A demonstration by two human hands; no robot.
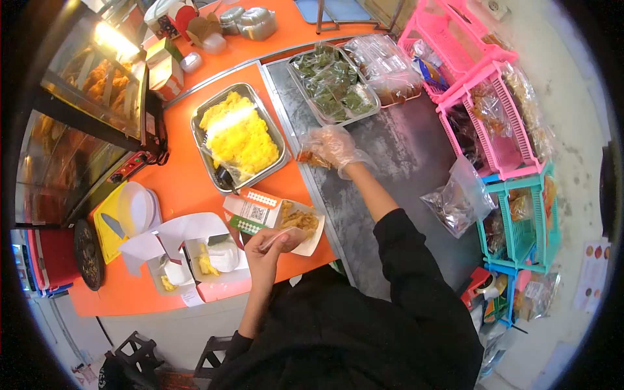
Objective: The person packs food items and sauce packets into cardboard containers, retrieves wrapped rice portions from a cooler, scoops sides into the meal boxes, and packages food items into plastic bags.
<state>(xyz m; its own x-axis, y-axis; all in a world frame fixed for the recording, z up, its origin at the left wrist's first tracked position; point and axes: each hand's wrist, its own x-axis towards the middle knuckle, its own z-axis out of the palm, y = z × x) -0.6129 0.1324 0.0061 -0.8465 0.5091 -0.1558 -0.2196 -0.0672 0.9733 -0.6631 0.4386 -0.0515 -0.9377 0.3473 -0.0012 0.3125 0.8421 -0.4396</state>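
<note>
My left hand [265,255], bare, pinches a thin, pale, translucent thing [279,239] that may be plastic; its kind is unclear. This sits against an open paper food box [311,246] with brown fried food inside and a printed code on its lid. Farther forward, my right hand [335,149] wears a clear plastic glove. Its fingers close on a small clear bag of reddish-brown food [312,158] at the grey counter's edge. Ahead of the box is a metal tray [283,159] of yellow rice with a dark-handled utensil [225,177].
Two open white boxes [224,276] with yellow rice and white packets stand front left. A lit glass food warmer [97,84] is far left. A tray of green-leaf parcels [364,116] is at the back. Pink baskets [510,120] and teal baskets [518,224] line the right.
</note>
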